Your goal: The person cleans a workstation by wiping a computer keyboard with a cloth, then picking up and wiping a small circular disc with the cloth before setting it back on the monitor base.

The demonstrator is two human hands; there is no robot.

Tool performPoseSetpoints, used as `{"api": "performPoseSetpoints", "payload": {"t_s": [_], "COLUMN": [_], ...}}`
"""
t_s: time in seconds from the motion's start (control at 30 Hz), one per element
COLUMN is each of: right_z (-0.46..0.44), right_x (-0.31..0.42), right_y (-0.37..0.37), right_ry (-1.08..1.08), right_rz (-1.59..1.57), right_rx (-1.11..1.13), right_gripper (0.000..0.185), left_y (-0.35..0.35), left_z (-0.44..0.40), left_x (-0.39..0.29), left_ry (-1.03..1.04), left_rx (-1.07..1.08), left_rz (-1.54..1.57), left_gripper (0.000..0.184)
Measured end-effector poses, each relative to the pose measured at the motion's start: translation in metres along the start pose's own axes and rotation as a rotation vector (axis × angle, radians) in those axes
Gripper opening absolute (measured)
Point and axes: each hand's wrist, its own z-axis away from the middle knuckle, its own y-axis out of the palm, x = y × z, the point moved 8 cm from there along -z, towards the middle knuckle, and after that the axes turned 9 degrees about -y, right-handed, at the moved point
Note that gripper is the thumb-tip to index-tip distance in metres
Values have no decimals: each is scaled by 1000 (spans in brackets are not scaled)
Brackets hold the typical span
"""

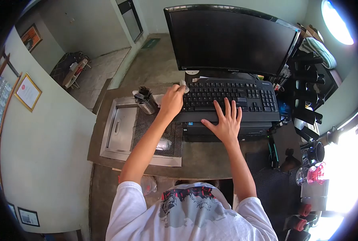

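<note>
My left hand (173,99) is closed at the left end of a black keyboard (215,96), pinching a small white wad (183,85) that looks like tissue or cloth. The wad is by the keyboard's upper left corner; most of it is hidden in my fingers. My right hand (227,123) lies with fingers spread on the keyboard's front part, fingertips at the lower keys and thumb out to the left. The keyboard rests on a flat black computer case (223,130). Behind it stands a dark-screened monitor (233,40).
To the left, a metal cup of straws or sticks (147,102) stands by a steel-framed tray (118,138) with black mesh. A clear plastic piece (163,144) lies on the mesh. At right are stacked black cups (305,92), a black device (285,146) and a pink dripper (316,173).
</note>
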Motion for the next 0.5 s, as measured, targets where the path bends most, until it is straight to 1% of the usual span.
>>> {"api": "performPoseSetpoints", "payload": {"t_s": [0.1,0.2,0.33,0.5], "right_z": [0,0,0,1], "right_x": [-1,-1,-1,-1], "right_y": [1,0,0,1], "right_ry": [2,6,7,6], "right_rz": [0,-2,-6,-5], "right_rx": [-3,-2,-10,-11], "right_gripper": [77,77,78,78], "left_y": [2,7,-2,-10], "left_z": [1,11,30,53], "left_x": [-4,-6,-21,-43], "left_ry": [62,79,95,143], "left_rx": [20,193,194,174], "left_rz": [-64,-130,-63,-56], "left_gripper": [25,27,27,27]}}
